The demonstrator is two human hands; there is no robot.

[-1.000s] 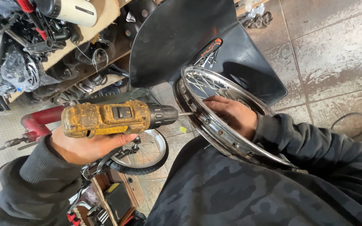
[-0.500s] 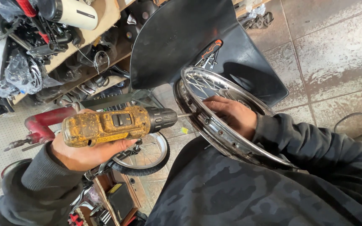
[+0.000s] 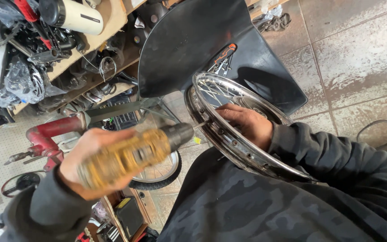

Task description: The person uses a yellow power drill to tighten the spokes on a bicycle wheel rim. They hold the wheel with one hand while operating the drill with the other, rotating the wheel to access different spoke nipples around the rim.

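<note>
Head view shows my left hand (image 3: 90,163) wrapped tight around a grimy yellow cordless drill (image 3: 135,152), its bit touching the outer edge of the chrome spoked wheel rim (image 3: 229,139). My right hand (image 3: 245,123) clasps that rim from inside, just beside the bit. Behind the rim stands a black plastic fender (image 3: 189,45).

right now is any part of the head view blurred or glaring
Head view: the yellow drill and left hand are smeared by motion blur; the right hand and chrome wheel rim stay sharp, with bright glints on the rim; floor tiles evenly lit.
</note>
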